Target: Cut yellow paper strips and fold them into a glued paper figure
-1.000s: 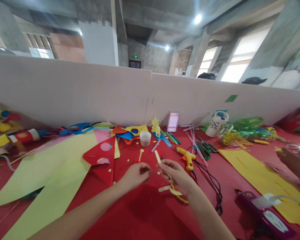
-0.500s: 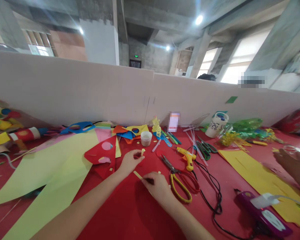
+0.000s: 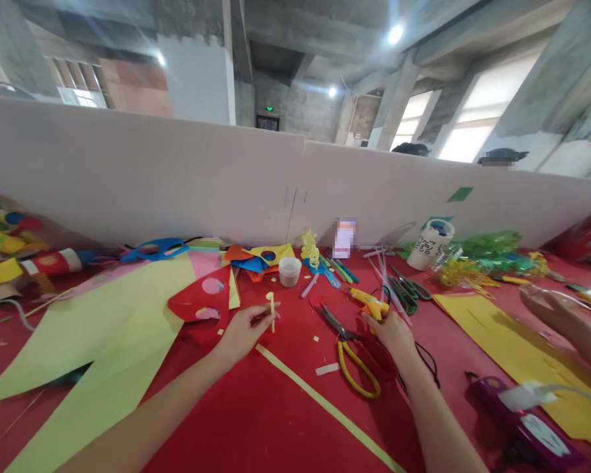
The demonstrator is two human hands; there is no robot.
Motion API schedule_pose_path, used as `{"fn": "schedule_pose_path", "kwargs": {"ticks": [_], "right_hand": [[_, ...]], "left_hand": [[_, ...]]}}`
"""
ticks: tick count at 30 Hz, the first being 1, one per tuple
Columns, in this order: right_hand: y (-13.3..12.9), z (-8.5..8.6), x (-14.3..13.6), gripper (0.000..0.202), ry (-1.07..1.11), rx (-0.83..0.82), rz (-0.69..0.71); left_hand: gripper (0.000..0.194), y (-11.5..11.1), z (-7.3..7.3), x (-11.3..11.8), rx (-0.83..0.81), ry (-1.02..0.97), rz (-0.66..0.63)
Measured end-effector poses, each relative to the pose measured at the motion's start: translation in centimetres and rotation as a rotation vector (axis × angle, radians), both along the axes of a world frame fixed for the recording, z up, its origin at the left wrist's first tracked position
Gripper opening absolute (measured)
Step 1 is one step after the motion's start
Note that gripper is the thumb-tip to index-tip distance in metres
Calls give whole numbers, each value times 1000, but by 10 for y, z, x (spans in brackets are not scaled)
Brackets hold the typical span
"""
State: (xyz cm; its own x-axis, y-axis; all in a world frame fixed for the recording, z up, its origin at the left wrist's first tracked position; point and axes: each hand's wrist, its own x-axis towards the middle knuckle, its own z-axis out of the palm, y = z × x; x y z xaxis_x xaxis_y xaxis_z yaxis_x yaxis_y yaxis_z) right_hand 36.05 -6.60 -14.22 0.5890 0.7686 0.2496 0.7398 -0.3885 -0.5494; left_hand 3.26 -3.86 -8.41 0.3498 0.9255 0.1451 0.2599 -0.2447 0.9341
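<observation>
Between the thumb and fingers of my left hand (image 3: 246, 328) is a short yellow paper strip (image 3: 272, 314), upright with a curled top. My right hand (image 3: 391, 328) is closed around the handle of the yellow hot glue gun (image 3: 369, 301), which still lies on the table; the hand covers most of the handle. A long pale yellow paper strip (image 3: 320, 397) runs diagonally over the red surface below both hands. Large scissors (image 3: 345, 341) with a yellow-wrapped handle lie open just left of my right hand. A small white cup (image 3: 289, 271) stands beyond my left hand.
A red paper piece (image 3: 201, 295) and big pale yellow sheets (image 3: 113, 328) lie at left. Green scissors (image 3: 408, 292), a white lettered container (image 3: 428, 244) and a yellow sheet (image 3: 512, 355) are at right. A purple power strip (image 3: 522, 420) sits near another person's hand (image 3: 551, 309).
My right hand has let go of the long yellow strip, leaving it on the table, and moved right onto the glue gun. My left hand moved slightly nearer, its paper piece now upright.
</observation>
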Motion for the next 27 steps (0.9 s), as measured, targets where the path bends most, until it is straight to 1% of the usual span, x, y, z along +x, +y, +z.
{"fn": "schedule_pose_path", "kwargs": {"ticks": [2, 4, 7, 9, 11, 12, 13, 14, 15, 16, 17, 19, 21, 24, 27], "right_hand": [[3, -3, 2, 19, 119, 29, -8], [4, -1, 4, 17, 240, 90, -6], [3, 12, 5, 20, 421, 230, 7], [0, 27, -2, 30, 524, 343, 34], [-5, 43, -17, 36, 628, 441, 106], [-8, 50, -28, 36, 794, 534, 198], [-11, 56, -41, 35, 933, 578, 279], [-15, 61, -55, 34, 1016, 593, 318], [-18, 64, -69, 33, 1046, 556, 351], [-22, 66, -83, 32, 1015, 523, 360], [-25, 66, -96, 33, 965, 444, 406], [-30, 65, -118, 34, 844, 263, 557], [-34, 61, -134, 30, 714, 165, 642], [-37, 57, -146, 25, 599, 155, 696], [-40, 53, -151, 22, 508, 181, 700]], "left_hand": [[37, -5, -3, 0, -39, -58, -9], [39, -9, -6, -1, -79, -112, 1], [41, -12, -11, -2, -122, -154, 22], [43, -12, -14, -3, -145, -185, 35], [44, -12, -16, -3, -157, -219, 46], [44, -12, -17, -3, -160, -231, 47], [42, -12, -17, -3, -159, -239, 47], [40, -12, -18, -3, -154, -242, 48], [38, -12, -19, -4, -147, -239, 48], [36, -12, -20, -4, -138, -230, 48], [35, -11, -22, -5, -126, -217, 47], [33, -10, -26, -7, -97, -182, 56], [33, -9, -32, -9, -65, -153, 90], [34, -5, -41, -10, -27, -145, 142], [34, -4, -43, -9, 1, -177, 166]]}}
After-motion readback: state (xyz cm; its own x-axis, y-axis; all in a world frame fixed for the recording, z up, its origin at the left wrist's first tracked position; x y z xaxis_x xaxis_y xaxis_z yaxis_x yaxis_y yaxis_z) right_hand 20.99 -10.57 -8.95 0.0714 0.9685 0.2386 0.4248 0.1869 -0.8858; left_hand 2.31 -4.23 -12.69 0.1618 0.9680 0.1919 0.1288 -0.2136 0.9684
